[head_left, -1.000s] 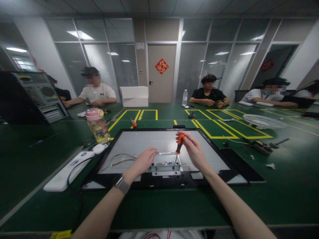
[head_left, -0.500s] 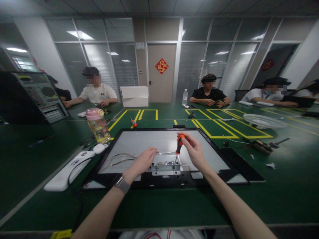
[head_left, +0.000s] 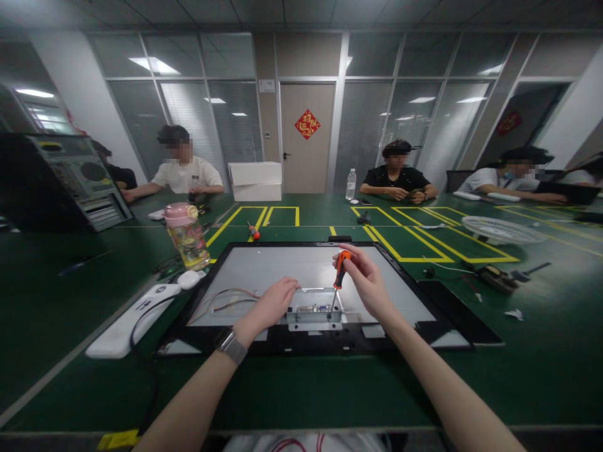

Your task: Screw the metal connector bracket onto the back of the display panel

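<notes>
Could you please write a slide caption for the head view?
Right hand holds an orange-handled screwdriver at the metal bracket on a gray panel, left hand by the bracket.

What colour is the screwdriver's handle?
The screwdriver handle is orange and black, seen best in the head view.

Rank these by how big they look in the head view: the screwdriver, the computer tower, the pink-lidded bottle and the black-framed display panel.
1. Black-framed display panel
2. Computer tower, partly cut off at the left edge
3. Pink-lidded bottle
4. Screwdriver, partly covered by the right hand
</notes>
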Demonstrator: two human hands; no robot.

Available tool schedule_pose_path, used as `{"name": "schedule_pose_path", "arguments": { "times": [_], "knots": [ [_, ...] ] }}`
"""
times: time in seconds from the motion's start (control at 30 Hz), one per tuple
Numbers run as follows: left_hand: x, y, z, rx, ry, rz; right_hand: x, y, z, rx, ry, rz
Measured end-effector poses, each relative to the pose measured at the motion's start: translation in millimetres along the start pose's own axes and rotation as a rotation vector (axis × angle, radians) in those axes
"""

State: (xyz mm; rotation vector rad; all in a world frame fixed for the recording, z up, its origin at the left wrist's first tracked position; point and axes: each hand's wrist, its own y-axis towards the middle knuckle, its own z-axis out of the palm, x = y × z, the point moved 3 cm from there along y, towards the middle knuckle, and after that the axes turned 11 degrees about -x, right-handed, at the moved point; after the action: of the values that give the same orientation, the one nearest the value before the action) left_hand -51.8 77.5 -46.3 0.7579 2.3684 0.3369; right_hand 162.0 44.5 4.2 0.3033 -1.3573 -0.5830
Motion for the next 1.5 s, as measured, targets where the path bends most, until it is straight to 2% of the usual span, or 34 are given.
{"name": "schedule_pose_path", "arguments": {
  "times": [0.13,0.3,0.5,0.7,0.9,1.3,1.5],
  "knots": [
    [-1,0,-0.7,-0.001,0.0,0.004,0,-1,3,0.058,0.114,0.062],
    [3,-1,1.6,-0.021,-0.014,0.017,-2,-1,3,-0.023,0.238,0.162],
    [3,-1,1.9,-0.022,-0.027,0.016,-6,0,4,0.07,0.388,0.331],
    [0,-1,0.1,-0.014,-0.025,0.007,1,-3,9,0.085,0.448,0.313],
    [1,0,1.6,-0.019,-0.017,0.019,5,-7,13,0.232,0.461,0.382],
    [5,-1,3.0,-0.026,-0.022,0.018,2,-3,8,0.152,0.429,0.337],
    [3,-1,2.0,-0.028,-0.024,0.024,4,-4,12,0.175,0.437,0.356]
  ]
}}
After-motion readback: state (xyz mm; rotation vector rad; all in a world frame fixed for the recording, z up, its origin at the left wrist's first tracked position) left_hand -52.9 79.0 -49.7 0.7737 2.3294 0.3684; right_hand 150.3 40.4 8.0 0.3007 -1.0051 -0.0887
